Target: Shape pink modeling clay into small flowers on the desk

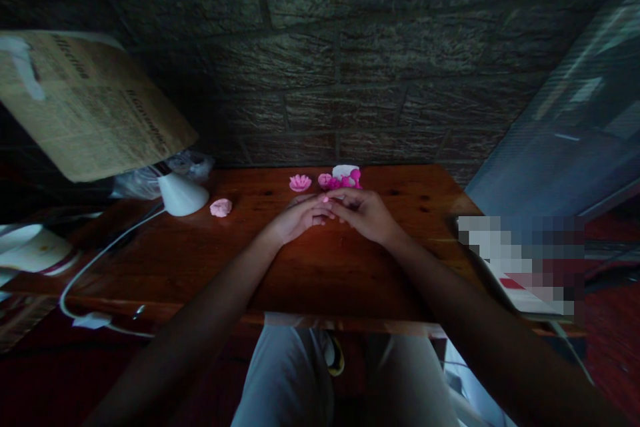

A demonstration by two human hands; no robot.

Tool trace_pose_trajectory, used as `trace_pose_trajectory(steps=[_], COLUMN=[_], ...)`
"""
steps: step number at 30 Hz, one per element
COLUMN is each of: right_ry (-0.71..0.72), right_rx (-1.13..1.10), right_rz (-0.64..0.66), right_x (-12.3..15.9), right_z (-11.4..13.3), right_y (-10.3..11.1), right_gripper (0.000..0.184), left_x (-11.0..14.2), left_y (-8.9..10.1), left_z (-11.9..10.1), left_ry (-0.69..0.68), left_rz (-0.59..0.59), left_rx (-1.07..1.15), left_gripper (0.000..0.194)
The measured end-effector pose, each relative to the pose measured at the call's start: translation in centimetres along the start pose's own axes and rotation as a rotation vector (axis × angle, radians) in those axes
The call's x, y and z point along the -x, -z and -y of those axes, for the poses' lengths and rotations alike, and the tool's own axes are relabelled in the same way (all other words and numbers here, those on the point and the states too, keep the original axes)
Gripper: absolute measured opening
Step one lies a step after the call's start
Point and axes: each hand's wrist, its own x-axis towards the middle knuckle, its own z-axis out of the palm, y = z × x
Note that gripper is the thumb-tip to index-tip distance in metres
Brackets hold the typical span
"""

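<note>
Over the middle of the wooden table, my left hand (304, 217) and my right hand (366, 211) meet at the fingertips. Between them is a small pink piece of what looks like modelling clay (325, 199). My right thumb and fingers pinch at it, while my left fingers are curled together beneath and beside it. Just beyond the hands are a pink flower with pointed petals (300, 183), a smaller pink rose-like flower (325, 180) and bright magenta lumps (345, 182) in front of a white piece (345, 171). A pale pink crumpled lump (221, 207) lies farther left.
A lamp with a newspaper-print shade (110, 107) and white base (183, 195) stands at the left, its cable hanging over the table edge (210, 310). Behind it lies a clear plastic bag (135, 183). A white cup (37, 248) is at far left. A stone-patterned wall (320, 67) rises behind.
</note>
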Motion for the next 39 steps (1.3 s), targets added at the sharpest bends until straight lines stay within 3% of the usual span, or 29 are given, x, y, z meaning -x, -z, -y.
trace_pose_trajectory(steps=[5, 11, 20, 23, 28, 31, 36, 39], right_ry=[-0.009, -0.01, -0.002, 0.011, -0.064, -0.103, -0.154, -0.201], right_rx=[-0.07, -0.082, -0.051, -0.024, 0.017, 0.003, -0.047, -0.065], right_rz=[-0.006, 0.0, 0.0, -0.043, -0.137, -0.142, -0.222, -0.2], right_x=[0.0, 0.1, 0.1, 0.0, -0.1, -0.3, -0.6, -0.6], right_z=[0.5, 0.7, 1.0, 1.0, 0.9, 1.0, 1.5, 1.3], right_y=[0.0, -0.1, -0.3, 0.0, 0.4, 0.7, 1.7, 1.7], right_gripper=[0.034, 0.034, 0.038, 0.039, 0.047, 0.049, 0.05, 0.049], left_x=[0.2, 0.2, 0.3, 0.0, -0.4, -0.4, -0.3, -0.2], left_y=[0.2, 0.1, -0.3, -0.4, -0.6, -0.6, -0.4, -0.4], left_z=[-0.1, 0.1, 0.1, -0.2, -0.9, -1.0, -0.6, -0.2], left_ry=[0.031, -0.008, 0.007, -0.017, -0.109, -0.134, -0.158, -0.206], left_rz=[0.059, 0.045, 0.043, -0.034, -0.272, -0.331, -0.239, -0.193], left_rx=[0.056, 0.016, -0.029, -0.02, 0.029, 0.037, -0.013, -0.108], left_gripper=[0.026, 0.026, 0.04, 0.039, 0.034, 0.033, 0.031, 0.032])
